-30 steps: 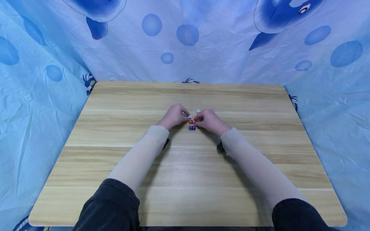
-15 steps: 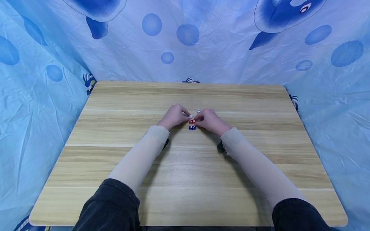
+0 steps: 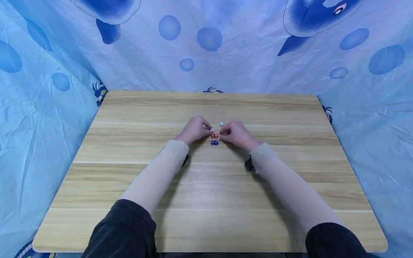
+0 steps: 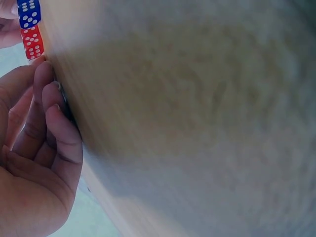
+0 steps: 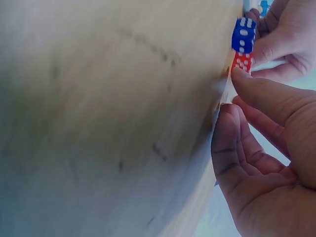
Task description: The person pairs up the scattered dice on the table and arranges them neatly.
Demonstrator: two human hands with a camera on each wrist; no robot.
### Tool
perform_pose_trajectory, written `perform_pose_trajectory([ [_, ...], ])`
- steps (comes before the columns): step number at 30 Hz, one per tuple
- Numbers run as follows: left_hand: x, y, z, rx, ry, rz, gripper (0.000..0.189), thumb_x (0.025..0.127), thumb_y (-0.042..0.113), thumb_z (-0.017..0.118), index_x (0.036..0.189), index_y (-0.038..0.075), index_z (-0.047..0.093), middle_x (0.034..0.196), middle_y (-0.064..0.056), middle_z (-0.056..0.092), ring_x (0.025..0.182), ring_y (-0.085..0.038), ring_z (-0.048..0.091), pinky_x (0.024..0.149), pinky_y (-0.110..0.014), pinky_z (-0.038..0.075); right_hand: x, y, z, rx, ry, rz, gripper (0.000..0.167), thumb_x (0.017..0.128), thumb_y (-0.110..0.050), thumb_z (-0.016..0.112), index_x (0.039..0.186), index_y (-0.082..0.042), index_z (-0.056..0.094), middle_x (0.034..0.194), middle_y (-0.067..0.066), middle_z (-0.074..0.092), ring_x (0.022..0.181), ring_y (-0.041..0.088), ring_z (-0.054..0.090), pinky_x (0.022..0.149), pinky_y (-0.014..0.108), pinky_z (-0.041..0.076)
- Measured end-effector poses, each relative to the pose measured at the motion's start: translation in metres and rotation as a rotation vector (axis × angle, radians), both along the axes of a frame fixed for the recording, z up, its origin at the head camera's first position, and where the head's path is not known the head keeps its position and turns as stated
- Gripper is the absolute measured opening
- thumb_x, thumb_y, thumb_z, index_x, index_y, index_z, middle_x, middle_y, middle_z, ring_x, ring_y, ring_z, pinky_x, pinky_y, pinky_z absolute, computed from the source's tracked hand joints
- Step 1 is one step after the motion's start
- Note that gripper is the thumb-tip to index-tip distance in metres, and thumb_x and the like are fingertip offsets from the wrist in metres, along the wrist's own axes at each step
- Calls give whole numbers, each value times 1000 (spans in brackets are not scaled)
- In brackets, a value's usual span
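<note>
In the head view, two blue dice (image 3: pixel 214 142) sit side by side, with a pair of red dice (image 3: pixel 214 135) just beyond them. Past the red pair, my left hand (image 3: pixel 195 128) pinches a white die (image 3: pixel 212 130) between thumb and forefinger, at the left end of the row. My right hand (image 3: pixel 238 135) is at the right of the red dice, thumb and forefinger apart and holding nothing. Another white die (image 3: pixel 221 124) lies farther back, beyond the right fingertips. Both wrist views show blue and red dice lined up; the white dice are hidden there.
The wood-grain table (image 3: pixel 206 200) spreads widely around the dice. A blue curtain (image 3: pixel 206 64) with whale and bubble prints hangs behind it and along both sides.
My right hand has drawn back a little to the right, away from the red dice. The left hand and the dice look unmoved.
</note>
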State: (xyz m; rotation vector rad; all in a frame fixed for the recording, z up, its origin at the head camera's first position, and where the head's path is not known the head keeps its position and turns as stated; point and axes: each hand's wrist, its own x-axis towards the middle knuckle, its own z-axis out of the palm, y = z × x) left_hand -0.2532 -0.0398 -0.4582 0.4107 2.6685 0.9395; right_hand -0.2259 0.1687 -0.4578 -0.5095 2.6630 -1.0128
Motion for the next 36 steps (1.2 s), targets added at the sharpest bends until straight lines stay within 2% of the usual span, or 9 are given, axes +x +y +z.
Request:
perform_pose_trajectory([
  [8, 2, 0, 3, 22, -24, 15, 15, 89, 17, 81, 102, 11, 80, 114, -5, 69, 89, -18, 61, 72, -30, 52, -5, 11, 4, -88, -64, -172, 27, 90, -20, 81, 114, -8, 76, 94, 5, 67, 82, 22, 62, 69, 35, 54],
  [13, 2, 0, 2, 15, -27, 22, 14, 90, 18, 81, 102, 11, 80, 114, -5, 68, 84, -16, 62, 70, -29, 53, -11, 9, 5, -86, -50, -235, 31, 92, -25, 80, 116, -6, 75, 97, 8, 68, 83, 24, 60, 71, 36, 52],
  [20, 1, 0, 1, 21, -41, 23, 15, 90, 18, 80, 103, 11, 80, 117, -6, 67, 84, -17, 62, 69, -30, 53, -18, 0, 0, -40, -43, -276, 35, 91, -31, 80, 114, -5, 77, 109, 8, 69, 97, 23, 61, 84, 39, 51],
  [24, 1, 0, 2, 20, -38, 25, 15, 90, 18, 81, 103, 11, 80, 119, -6, 67, 88, -17, 61, 71, -30, 52, -21, -5, -3, -21, -23, -287, 32, 90, -27, 82, 110, -3, 77, 106, 10, 71, 97, 24, 63, 85, 40, 52],
  [32, 1, 0, 2, 15, -5, 9, 15, 88, 17, 82, 102, 11, 81, 116, -5, 69, 105, -20, 58, 88, -34, 48, -22, -12, -1, -13, 2, -321, 20, 89, -18, 82, 101, -3, 79, 99, 9, 74, 95, 23, 66, 86, 38, 53],
  [36, 1, -1, 1, 24, -16, 11, 15, 88, 17, 82, 102, 11, 80, 116, -5, 69, 101, -19, 59, 82, -33, 50, -20, -13, 0, -11, 7, -328, 14, 89, -15, 82, 98, -4, 80, 96, 8, 75, 92, 23, 67, 85, 38, 53],
])
